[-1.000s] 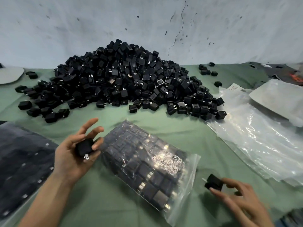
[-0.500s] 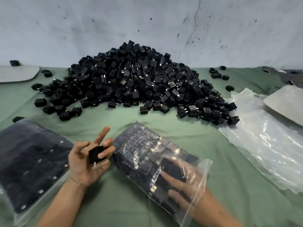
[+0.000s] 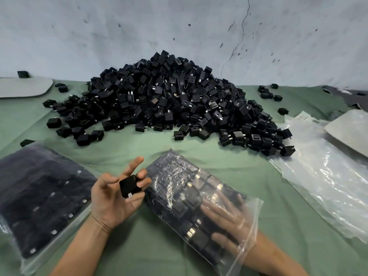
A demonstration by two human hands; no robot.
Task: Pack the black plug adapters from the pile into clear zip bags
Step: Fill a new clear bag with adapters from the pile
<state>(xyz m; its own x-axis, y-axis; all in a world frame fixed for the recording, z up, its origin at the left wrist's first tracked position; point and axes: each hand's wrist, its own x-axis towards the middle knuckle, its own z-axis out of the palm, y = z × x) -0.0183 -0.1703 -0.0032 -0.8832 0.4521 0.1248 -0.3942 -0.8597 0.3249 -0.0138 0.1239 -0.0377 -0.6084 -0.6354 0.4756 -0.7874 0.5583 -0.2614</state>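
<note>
The left hand (image 3: 111, 198) and right hand (image 3: 229, 221) are bare, forearms (image 3: 79, 250) too. Thin lines ring the left wrist (image 3: 100, 224), perhaps thread.

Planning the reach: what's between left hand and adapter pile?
Only bare green cloth lies between the left hand, holding an adapter, and the pile; head view.

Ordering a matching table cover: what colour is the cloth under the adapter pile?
Plain sage green; the cloth shows best in the head view, the only one.

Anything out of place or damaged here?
A few stray adapters lie apart from the pile, at far right and far left on the cloth. The wall behind has a long crack. Nothing else stands out.
</note>
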